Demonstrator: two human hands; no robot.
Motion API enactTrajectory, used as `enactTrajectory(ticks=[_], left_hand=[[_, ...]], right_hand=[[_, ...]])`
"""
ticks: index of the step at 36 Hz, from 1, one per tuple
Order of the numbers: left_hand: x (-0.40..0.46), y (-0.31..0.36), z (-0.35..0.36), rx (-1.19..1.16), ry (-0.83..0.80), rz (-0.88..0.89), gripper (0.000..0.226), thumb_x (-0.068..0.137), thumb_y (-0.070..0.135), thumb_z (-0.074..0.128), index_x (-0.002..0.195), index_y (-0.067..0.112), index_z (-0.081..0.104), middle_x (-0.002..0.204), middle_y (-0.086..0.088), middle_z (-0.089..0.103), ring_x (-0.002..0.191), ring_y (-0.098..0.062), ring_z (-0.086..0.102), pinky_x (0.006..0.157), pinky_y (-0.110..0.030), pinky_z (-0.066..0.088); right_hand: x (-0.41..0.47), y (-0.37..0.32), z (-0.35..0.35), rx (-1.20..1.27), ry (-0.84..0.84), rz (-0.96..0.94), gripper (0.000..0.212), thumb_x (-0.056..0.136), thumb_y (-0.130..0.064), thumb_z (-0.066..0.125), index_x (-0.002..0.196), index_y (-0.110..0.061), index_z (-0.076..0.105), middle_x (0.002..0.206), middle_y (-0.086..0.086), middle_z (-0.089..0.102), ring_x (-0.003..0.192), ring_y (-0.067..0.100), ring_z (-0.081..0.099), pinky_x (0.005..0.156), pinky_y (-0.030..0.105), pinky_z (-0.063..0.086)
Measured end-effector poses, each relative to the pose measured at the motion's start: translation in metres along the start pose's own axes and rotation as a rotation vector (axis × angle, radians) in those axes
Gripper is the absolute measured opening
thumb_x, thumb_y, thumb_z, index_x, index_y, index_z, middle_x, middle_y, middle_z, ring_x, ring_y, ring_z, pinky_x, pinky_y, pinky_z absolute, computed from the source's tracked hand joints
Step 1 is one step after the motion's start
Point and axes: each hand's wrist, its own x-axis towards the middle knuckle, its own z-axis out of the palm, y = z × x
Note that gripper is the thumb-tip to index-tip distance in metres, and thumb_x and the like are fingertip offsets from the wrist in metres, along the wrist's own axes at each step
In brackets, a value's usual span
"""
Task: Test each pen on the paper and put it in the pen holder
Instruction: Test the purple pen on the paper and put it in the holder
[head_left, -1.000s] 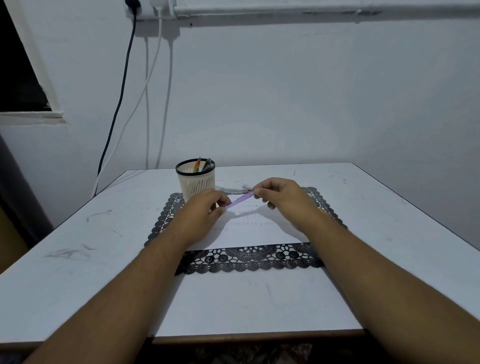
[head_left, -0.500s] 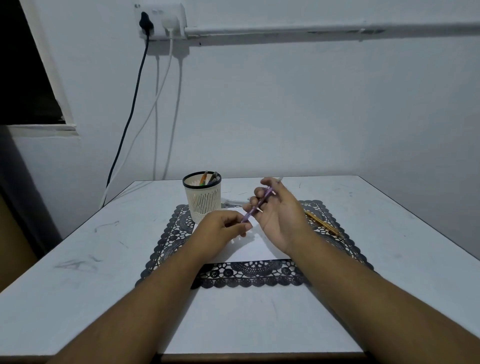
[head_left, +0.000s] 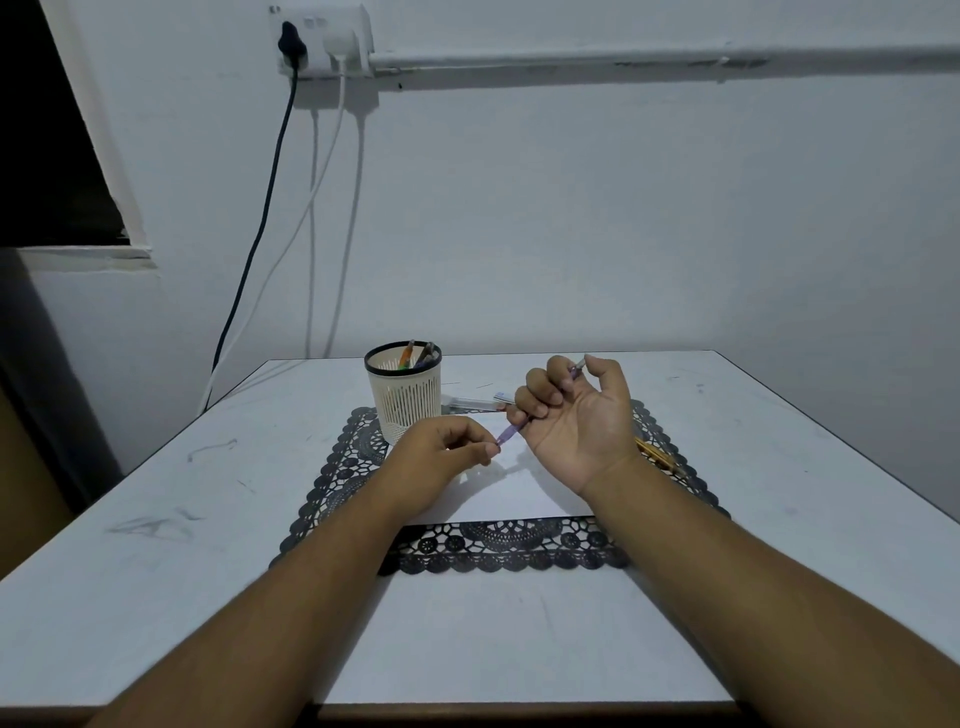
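My right hand (head_left: 576, 415) is turned palm up above the paper, its fingers curled round a purple pen (head_left: 511, 430) that slants down to the left. My left hand (head_left: 447, 447) pinches the pen's lower end between thumb and fingertips. The white paper (head_left: 514, 493) lies on a black lace mat (head_left: 498, 556). A cream slotted pen holder (head_left: 404, 395) stands at the mat's back left with a few pens in it. A clear pen (head_left: 475, 401) lies behind my hands, and a yellow pen (head_left: 657, 454) lies on the mat to the right of my right wrist.
The white table (head_left: 156, 499) meets a white wall at the back. A socket (head_left: 322, 41) high on the wall carries a black cable and white cables that hang down to the left of the holder. A dark window opening is at the far left.
My right hand has turned palm up and lifted the purple pen from lying flat to slanting. My left hand has stayed at the pen's lower end.
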Motion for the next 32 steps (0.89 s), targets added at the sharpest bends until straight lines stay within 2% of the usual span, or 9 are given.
enactTrajectory(ticks=[10, 14, 21, 27, 32], left_hand=[[-0.0001, 0.0025, 0.0015, -0.056, -0.012, -0.014, 0.01, 0.093, 0.012, 0.073, 0.083, 0.013, 0.074, 0.076, 0.0, 0.071, 0.067, -0.009, 0.056, 0.066, -0.023, 0.044], [-0.0007, 0.0036, 0.0027, -0.077, -0.017, -0.014, 0.008, 0.092, 0.01, 0.073, 0.084, 0.009, 0.074, 0.076, -0.001, 0.07, 0.066, -0.008, 0.055, 0.064, -0.018, 0.043], [-0.0018, 0.0045, 0.0022, -0.078, -0.035, 0.006, 0.009, 0.093, 0.01, 0.073, 0.084, 0.011, 0.073, 0.077, 0.0, 0.071, 0.068, -0.01, 0.055, 0.065, -0.021, 0.043], [-0.0021, 0.0064, 0.0026, -0.075, -0.048, 0.009, 0.011, 0.092, 0.01, 0.073, 0.082, 0.015, 0.073, 0.075, 0.002, 0.071, 0.066, -0.009, 0.055, 0.064, -0.02, 0.044], [-0.0026, 0.007, 0.0028, -0.089, -0.048, 0.004, 0.01, 0.092, 0.007, 0.072, 0.082, 0.011, 0.073, 0.074, 0.002, 0.07, 0.065, -0.008, 0.054, 0.063, -0.018, 0.043]], right_hand=[[-0.0009, -0.0027, 0.0004, -0.005, -0.053, 0.009, 0.032, 0.087, -0.04, 0.041, 0.065, -0.018, 0.033, 0.065, 0.001, 0.023, 0.066, 0.02, 0.016, 0.064, 0.036, 0.027], [-0.001, -0.0032, -0.0001, -0.032, -0.073, 0.023, 0.032, 0.087, -0.039, 0.04, 0.064, -0.019, 0.032, 0.064, 0.001, 0.021, 0.065, 0.02, 0.016, 0.065, 0.037, 0.022], [-0.0009, -0.0081, 0.0014, -0.074, -0.167, 0.053, 0.031, 0.086, -0.039, 0.04, 0.064, -0.019, 0.031, 0.066, 0.001, 0.02, 0.063, 0.02, 0.019, 0.065, 0.036, 0.023], [-0.0009, -0.0097, 0.0001, -0.071, -0.179, 0.068, 0.031, 0.086, -0.039, 0.039, 0.064, -0.019, 0.031, 0.065, 0.001, 0.02, 0.062, 0.019, 0.02, 0.065, 0.037, 0.021], [-0.0012, -0.0092, -0.0002, -0.072, -0.189, 0.07, 0.031, 0.086, -0.039, 0.039, 0.066, -0.02, 0.028, 0.066, 0.001, 0.019, 0.063, 0.019, 0.019, 0.065, 0.036, 0.024]])
